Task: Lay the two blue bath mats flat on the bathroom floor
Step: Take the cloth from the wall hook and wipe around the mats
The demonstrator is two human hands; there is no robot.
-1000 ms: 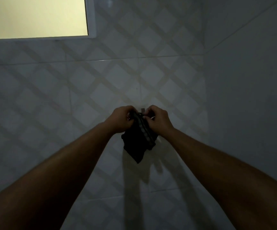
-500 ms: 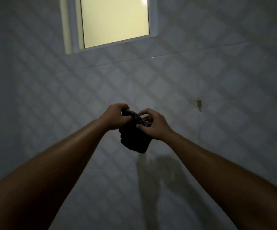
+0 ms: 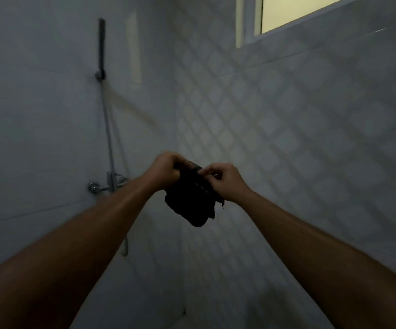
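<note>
Both hands, the left hand and right hand, grip a dark bunched mat up in the air, so nothing looks laid yet

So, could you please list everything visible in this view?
Dark bundled fabric mat: one bundle, near black in dim light, held between both hands.
Handheld shower head: one, dark grey, wall holder, upper left.
Metal shower hose: one, grey, hanging down left wall.
Chrome mixer tap: one, silver, left wall.
Frosted window: one, pale yellow, top right.
Diamond-patterned wall tiles: many, whitish grey, right wall.
Left hand: one, gripping the bundle.
Right hand: one, pinching its top edge.
</note>
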